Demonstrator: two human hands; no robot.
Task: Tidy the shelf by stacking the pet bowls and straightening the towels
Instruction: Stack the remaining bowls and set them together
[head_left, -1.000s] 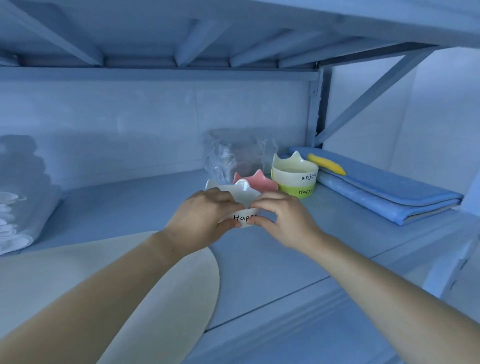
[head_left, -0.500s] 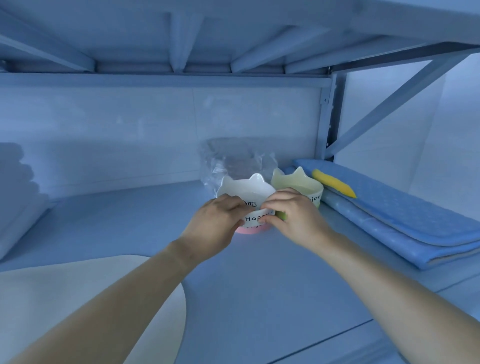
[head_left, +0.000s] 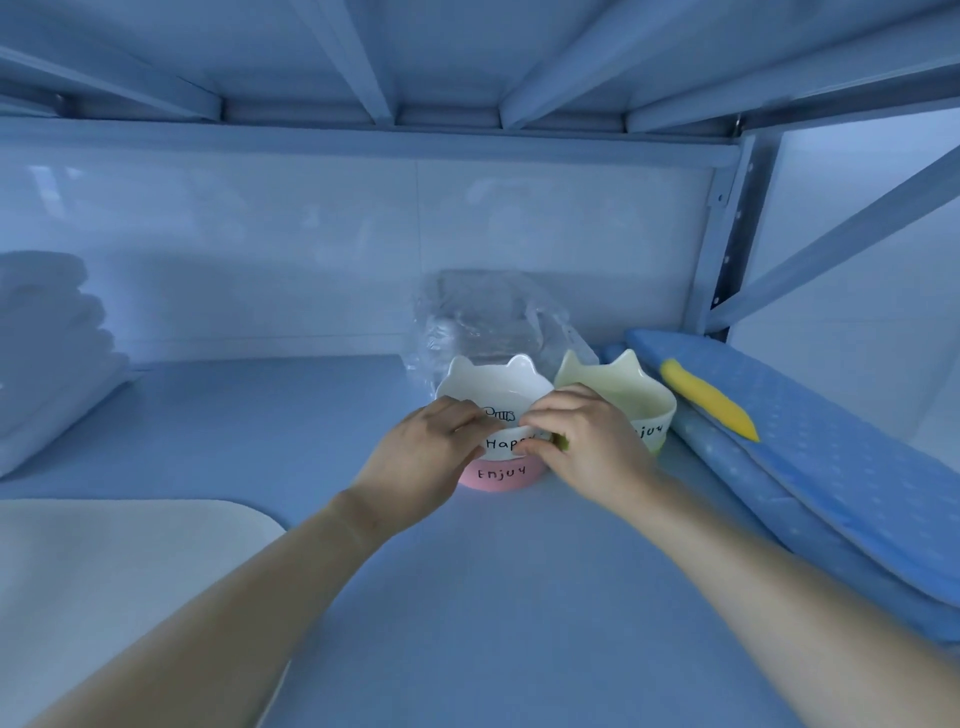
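A white cat-eared pet bowl (head_left: 493, 387) sits nested inside a pink bowl (head_left: 501, 475) at the middle of the shelf. My left hand (head_left: 426, 457) grips the white bowl's near left rim and my right hand (head_left: 582, 441) grips its near right rim. A yellow-green cat-eared bowl (head_left: 618, 389) stands just to the right, touching my right hand. Folded blue towels (head_left: 831, 467) lie at the right. White folded towels (head_left: 47, 338) are stacked at the far left.
A crumpled clear plastic bag (head_left: 488, 317) stands behind the bowls against the back wall. A yellow object (head_left: 711, 400) lies on the blue towels. A cream mat (head_left: 104, 582) covers the shelf's near left. A diagonal brace (head_left: 841, 234) crosses the right side.
Both hands carried the white bowl forward and set it down into the pink bowl. The view has moved closer to the shelf.
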